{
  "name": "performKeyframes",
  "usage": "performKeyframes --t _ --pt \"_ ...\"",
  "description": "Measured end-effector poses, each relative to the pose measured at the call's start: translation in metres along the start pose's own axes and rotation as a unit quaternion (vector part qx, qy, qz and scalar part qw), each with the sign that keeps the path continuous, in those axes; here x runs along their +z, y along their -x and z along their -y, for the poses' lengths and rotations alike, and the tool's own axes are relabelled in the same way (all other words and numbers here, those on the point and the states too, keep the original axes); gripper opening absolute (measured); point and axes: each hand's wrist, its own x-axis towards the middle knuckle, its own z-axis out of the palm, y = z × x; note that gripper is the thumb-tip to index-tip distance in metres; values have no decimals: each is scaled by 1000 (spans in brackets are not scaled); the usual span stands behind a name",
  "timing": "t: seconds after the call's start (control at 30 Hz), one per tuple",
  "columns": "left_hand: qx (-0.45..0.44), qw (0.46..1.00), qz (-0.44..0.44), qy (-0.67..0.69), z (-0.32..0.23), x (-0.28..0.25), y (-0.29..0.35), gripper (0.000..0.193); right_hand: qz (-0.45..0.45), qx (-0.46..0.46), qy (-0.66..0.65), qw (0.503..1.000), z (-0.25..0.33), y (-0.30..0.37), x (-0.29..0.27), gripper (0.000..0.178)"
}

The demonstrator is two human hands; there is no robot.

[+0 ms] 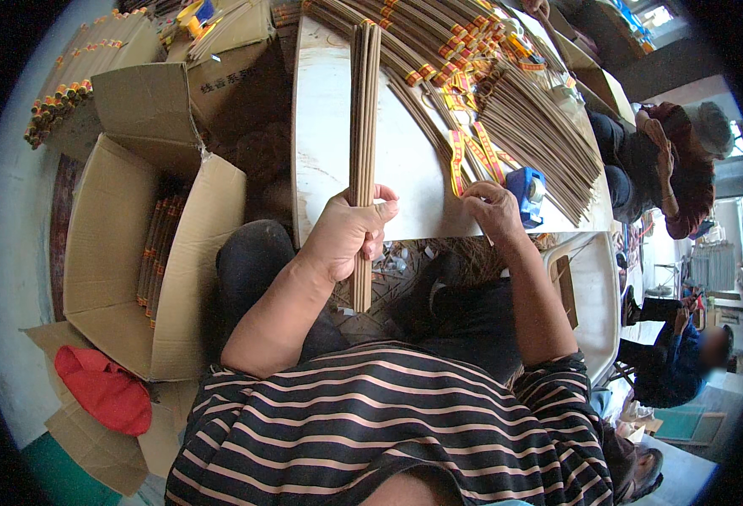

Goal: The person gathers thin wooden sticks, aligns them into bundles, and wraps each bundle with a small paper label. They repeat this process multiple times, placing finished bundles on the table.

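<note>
My left hand (348, 232) is wrapped round a bundle of thin brown incense sticks (364, 118), held upright over the table's near edge. The sticks' lower ends poke out below my fist. My right hand (496, 211) is at the table's front edge with its fingers curled together in a pinch. Whatever is between those fingertips is too small to make out. Just beyond them lie yellow and red paper strips (487, 150). A blue tape dispenser (525, 196) with a roll of clear tape stands right beside my right hand.
Loose incense sticks (540, 135) and banded bundles (422, 38) cover the white table's (325, 143) right and far parts. An open carton (101, 261) with bundles inside stands at left, a red cloth (103, 390) near it. More bundles (85, 63) are stacked far left. Other people (675, 169) sit at right.
</note>
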Motion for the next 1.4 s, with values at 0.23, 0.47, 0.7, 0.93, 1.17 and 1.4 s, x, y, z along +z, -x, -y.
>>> performKeyframes --t 0.23,0.47,0.7,0.93,1.17,1.4 --pt "0 1000 1 -8 2 0 -2 14 -33 2 69 997 23 -10 -5 26" --pt "-10 999 6 -35 0 1 -1 14 -115 -9 220 969 28 -52 24 45" --pt "13 997 31 -68 0 -1 0 18 -116 -59 104 986 5 -67 26 19" --pt "32 993 25 -111 -2 7 15 14 -26 -20 -260 965 96 10 -12 14" --pt "18 957 13 -290 -3 32 45 16 69 -2 -311 948 132 85 -14 18" --pt "10 911 3 -411 14 41 69 20 35 -23 -285 958 123 121 0 16"
